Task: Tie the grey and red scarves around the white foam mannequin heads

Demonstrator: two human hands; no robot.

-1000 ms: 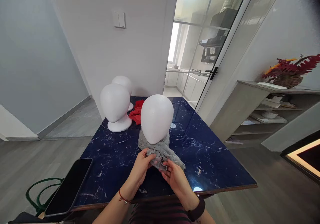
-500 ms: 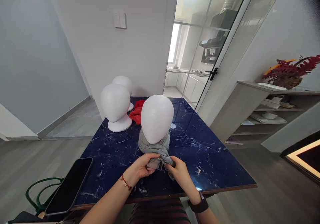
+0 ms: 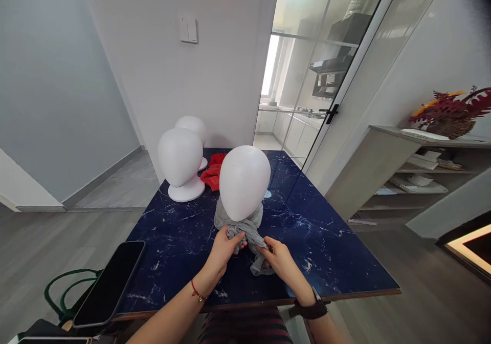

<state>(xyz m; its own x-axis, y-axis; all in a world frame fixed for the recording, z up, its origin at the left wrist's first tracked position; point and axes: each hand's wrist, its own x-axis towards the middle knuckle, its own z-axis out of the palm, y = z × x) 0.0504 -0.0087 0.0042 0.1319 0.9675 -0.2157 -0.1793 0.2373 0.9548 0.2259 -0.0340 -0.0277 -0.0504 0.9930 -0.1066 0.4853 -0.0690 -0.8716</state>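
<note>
A white mannequin head (image 3: 244, 180) stands upright on the dark blue marbled table (image 3: 184, 262), facing me. Around its neck lies a grey scarf (image 3: 251, 227), with its ends gathered at the front below the chin. My left hand (image 3: 225, 248) is closed on one bunched part of the scarf, left of centre. On the other side my right hand (image 3: 278, 258) pinches the second end, whose loose tip hangs down toward the tabletop. The scarf's crossing is partly covered by my fingers.
Two more white mannequin heads, a near one (image 3: 180, 157) and a far one (image 3: 192, 127), stand at the back left. Beside them is a crumpled red cloth (image 3: 213, 174). A black phone (image 3: 111, 282) lies at the left corner; a shelf (image 3: 414, 172) stands to the right.
My left hand has moved up and closer to the neck with its bunched part of scarf. My right hand has shifted slightly right, and its scarf end now shows longer.
</note>
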